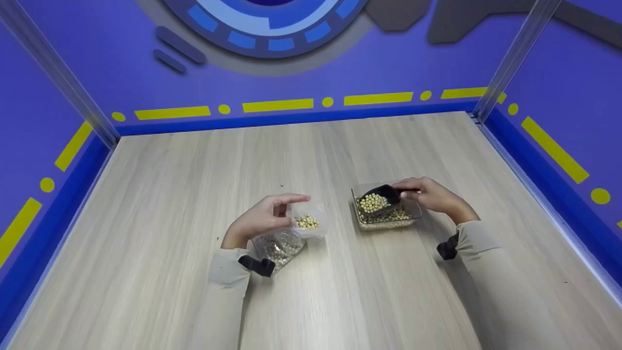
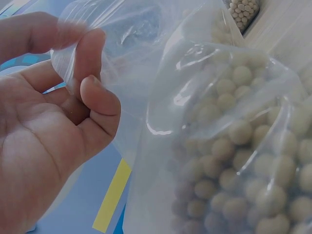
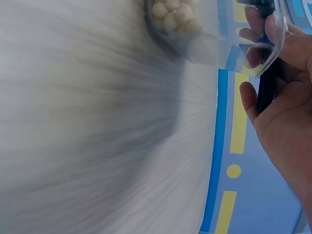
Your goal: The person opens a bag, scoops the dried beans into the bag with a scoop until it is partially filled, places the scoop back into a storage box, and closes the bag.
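My left hand (image 1: 262, 216) pinches the upper edge of a clear plastic bag (image 2: 156, 105) and holds its mouth spread. Round, pale yellow beans (image 2: 231, 151) fill the bag's lower part, which lies on the table below the hand. More beans show through the opening. To the right, my right hand (image 1: 435, 197) grips the handle of a black scoop (image 1: 393, 195). The scoop carries a heap of beans (image 1: 373, 202) and sits tilted in a clear rectangular container (image 1: 388, 225) holding more of them. In the right wrist view, the container's wall partly covers my fingers.
The wooden table (image 1: 160, 218) has a raised blue panel (image 1: 291, 87) behind it and panels on both sides. A tiny loose bit (image 1: 282, 185) lies beyond the bag. A narrow strip of tabletop separates bag and container.
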A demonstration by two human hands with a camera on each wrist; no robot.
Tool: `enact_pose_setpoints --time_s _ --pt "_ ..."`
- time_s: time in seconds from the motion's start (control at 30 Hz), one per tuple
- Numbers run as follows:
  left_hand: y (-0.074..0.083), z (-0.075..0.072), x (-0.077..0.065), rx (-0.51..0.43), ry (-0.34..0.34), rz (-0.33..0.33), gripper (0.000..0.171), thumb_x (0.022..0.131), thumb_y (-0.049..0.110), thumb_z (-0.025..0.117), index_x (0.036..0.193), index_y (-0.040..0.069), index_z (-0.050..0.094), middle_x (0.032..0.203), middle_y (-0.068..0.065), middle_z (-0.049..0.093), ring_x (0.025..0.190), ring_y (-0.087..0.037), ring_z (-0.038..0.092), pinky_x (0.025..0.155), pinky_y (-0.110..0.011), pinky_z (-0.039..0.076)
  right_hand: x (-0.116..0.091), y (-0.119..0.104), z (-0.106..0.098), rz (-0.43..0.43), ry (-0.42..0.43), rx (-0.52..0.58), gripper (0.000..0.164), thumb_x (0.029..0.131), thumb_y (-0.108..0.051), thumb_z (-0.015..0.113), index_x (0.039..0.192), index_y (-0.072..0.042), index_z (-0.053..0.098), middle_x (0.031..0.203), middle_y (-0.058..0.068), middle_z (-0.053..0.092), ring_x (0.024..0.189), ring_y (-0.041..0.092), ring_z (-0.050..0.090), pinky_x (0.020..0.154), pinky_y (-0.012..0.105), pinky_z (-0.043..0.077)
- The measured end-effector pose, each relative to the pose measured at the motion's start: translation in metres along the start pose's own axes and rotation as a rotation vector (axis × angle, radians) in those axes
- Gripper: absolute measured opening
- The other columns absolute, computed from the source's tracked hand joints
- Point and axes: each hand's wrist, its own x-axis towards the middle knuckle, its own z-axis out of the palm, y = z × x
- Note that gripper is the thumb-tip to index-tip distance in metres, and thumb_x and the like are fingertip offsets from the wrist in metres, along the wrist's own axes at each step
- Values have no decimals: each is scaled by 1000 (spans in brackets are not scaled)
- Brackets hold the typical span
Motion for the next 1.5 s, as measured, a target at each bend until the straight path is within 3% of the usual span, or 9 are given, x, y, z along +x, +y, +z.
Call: enact_pose_setpoints --time_s 0.47,0.6,0.8,0.97,1.03,1.3,1.5 --pt "-1 0 0 1 -11 14 56 83 -11 52 138 0 49 73 1 43 60 -5 36 54 -17 34 1 -5 -3 -11 27 -2 35 96 -6 54 130 2 58 133 23 56 125 40 49 89 8 40" --pt "0 0 0 13 2 6 56 83 -10 55 138 2 51 73 -1 46 61 -6 38 54 -18 34 2 -11 -6 10 31 -8 36 97 -8 53 131 0 58 134 22 55 128 38 47 96 21 44" --pt "0 1 1 27 8 2 56 83 -10 56 138 4 52 74 -3 46 62 -7 39 54 -18 35 7 -22 -7 6 31 -11 35 97 -7 53 131 0 58 134 22 55 126 37 49 92 15 44" --pt "0 0 1 40 8 4 56 83 -8 57 137 4 52 75 -4 48 63 -7 40 55 -18 37 14 -31 -7 -9 25 -29 35 97 -6 53 130 0 59 133 21 56 126 36 50 99 38 45" --pt "0 0 1 41 8 8 56 83 -7 57 137 4 52 76 -3 48 63 -7 40 56 -18 37 17 -35 -5 -24 24 -40 34 97 -6 53 130 0 59 132 21 57 126 36 50 100 41 44" --pt "0 0 1 53 16 21 57 81 -7 56 137 6 54 76 -2 47 63 -7 39 56 -18 36 29 -50 4 -96 42 -53 32 95 -4 55 126 0 62 127 22 60 118 36 56 89 15 45" --pt "-2 0 1 56 10 47 56 81 -7 56 137 1 52 74 1 47 60 -6 37 55 -19 35 39 -61 16 -124 33 -28 32 93 -1 56 124 1 64 124 21 63 116 35 57 88 15 44"
